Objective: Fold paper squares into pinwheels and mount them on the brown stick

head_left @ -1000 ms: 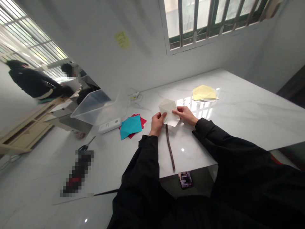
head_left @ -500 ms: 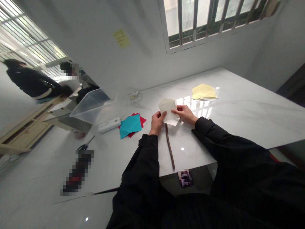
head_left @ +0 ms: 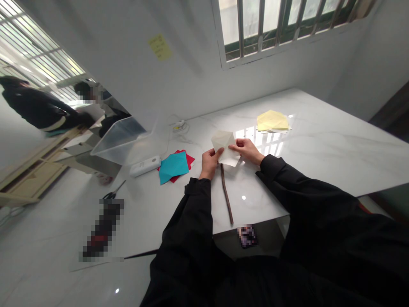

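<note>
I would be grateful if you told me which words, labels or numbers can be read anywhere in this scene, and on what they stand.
None can be read: the yellow sticky note on the wall bears handwriting too small to read, and the marks on the white plastic device are too blurred.

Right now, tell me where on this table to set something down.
Bare tabletop lies right of the yellow paper, and between the wooden stick and the right sleeve. Crowded left of the left hand: teal paper over red paper, white power strip, clear plastic bin.

The folded paper (head_left: 223, 143) I hold looks matt and smooth, the tabletop (head_left: 332, 157) glossy marble, the stick (head_left: 226, 194) rough wood, the tub (head_left: 118, 138) clear plastic
</note>
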Demonstrator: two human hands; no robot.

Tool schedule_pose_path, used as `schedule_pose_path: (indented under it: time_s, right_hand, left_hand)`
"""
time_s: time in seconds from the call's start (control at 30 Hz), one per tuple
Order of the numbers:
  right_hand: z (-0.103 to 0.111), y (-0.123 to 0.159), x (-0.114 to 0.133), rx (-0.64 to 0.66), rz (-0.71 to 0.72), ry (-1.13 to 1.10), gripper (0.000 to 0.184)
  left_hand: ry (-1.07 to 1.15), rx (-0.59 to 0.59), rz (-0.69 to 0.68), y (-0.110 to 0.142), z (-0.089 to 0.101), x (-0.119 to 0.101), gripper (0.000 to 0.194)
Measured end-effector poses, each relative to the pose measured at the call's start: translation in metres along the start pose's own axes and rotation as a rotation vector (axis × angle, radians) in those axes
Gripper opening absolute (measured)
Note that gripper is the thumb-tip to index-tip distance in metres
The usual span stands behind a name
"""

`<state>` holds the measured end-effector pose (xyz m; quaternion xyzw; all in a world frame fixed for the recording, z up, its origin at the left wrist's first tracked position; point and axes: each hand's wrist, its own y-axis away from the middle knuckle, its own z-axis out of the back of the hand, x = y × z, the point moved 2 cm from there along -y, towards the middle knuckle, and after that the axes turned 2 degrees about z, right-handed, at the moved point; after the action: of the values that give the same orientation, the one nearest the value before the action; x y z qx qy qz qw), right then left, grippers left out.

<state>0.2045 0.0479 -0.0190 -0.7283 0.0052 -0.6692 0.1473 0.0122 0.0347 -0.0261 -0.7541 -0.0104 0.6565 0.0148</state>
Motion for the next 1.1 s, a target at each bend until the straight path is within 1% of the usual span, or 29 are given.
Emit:
schedule_pose_path:
  time_s: [0.2, 0.53, 0.77, 0.93, 1.1]
  right_hand:
    - [0.001, 0.0, -0.003, -0.004, -0.002, 0.013, 0.046]
    - [-0.001, -0.003, -0.009, 0.008, -0.022, 0.049, 0.046]
    - [0.0, -0.003, -0.01, 0.052, -0.046, 0.08, 0.048]
    - [0.0, -0.003, -0.01, 0.083, -0.067, 0.06, 0.046]
    - [0.0, -0.003, -0.007, 0.071, -0.084, 0.056, 0.042]
  left_hand:
    - [-0.029, -0.014, 0.009, 0.0, -0.001, -0.001, 0.055]
    - [-0.111, -0.059, 0.022, 0.006, -0.004, -0.011, 0.063]
    - [-0.131, 0.036, -0.01, 0.008, -0.006, -0.013, 0.063]
    - [-0.127, 0.055, -0.023, 0.007, -0.006, -0.012, 0.062]
    - [-0.115, 0.081, -0.039, 0.005, -0.005, -0.011, 0.063]
